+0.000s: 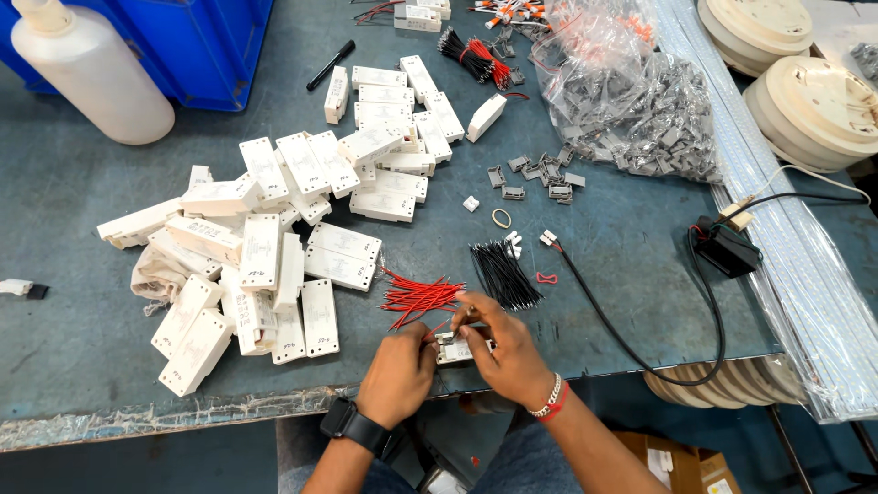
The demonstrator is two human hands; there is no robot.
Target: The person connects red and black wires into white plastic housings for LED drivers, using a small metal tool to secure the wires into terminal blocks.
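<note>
Near the table's front edge both my hands hold one small white plastic box (pixel 450 349). My left hand (pixel 400 370), with a black watch on the wrist, grips its left end. My right hand (pixel 506 352), with a bracelet on the wrist, grips its right end and pinches a thin wire at the box's top. Just beyond my fingers lies a bundle of short red wires (pixel 416 298), and a bundle of short black wires (pixel 504 273) lies to its right.
A heap of white boxes (pixel 274 247) covers the table's left and middle. A white bottle (pixel 87 69) and blue bin (pixel 197 46) stand far left. Bags of grey clips (pixel 645 114), round cream discs (pixel 809 105), long strips (pixel 796 265) and a black cabled unit (pixel 727 247) lie right.
</note>
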